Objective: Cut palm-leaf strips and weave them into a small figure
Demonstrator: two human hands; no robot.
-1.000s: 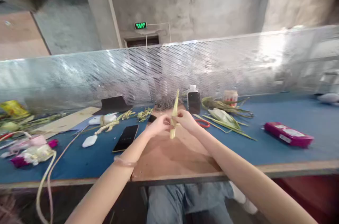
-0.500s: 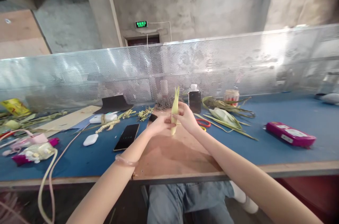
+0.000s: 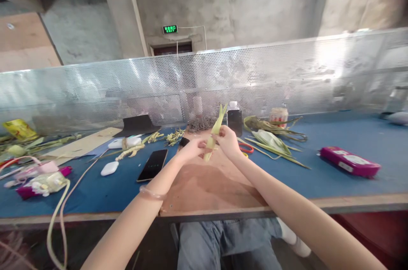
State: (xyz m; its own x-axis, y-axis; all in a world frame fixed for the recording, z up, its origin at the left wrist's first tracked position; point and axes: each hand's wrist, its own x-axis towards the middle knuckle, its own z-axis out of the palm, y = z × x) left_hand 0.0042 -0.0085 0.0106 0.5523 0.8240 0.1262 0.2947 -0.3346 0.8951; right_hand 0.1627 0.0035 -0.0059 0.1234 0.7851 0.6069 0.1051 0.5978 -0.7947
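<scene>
Pale-green leaf strip [image 3: 214, 136] is tilting rightward now, upright half a second ago | you're pinching it with both hands above the brown board [image 3: 204, 185] on the desk [image 3: 334, 176] | left hand [image 3: 191, 149] grip closed low, right hand [image 3: 228, 141] grip closed mid-strip | you're likely working a fold.

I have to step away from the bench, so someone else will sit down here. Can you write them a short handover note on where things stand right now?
Left hand and right hand: both closed on one pale green leaf strip, held tilted above the brown board.
Nearby: more leaves lie to the right on the blue table, red scissors just behind the right hand, a phone to the left.
Done: the strip's top end looks split in two.
Left: the strip is still in hand, unfinished; the loose leaves lie unworked.
</scene>
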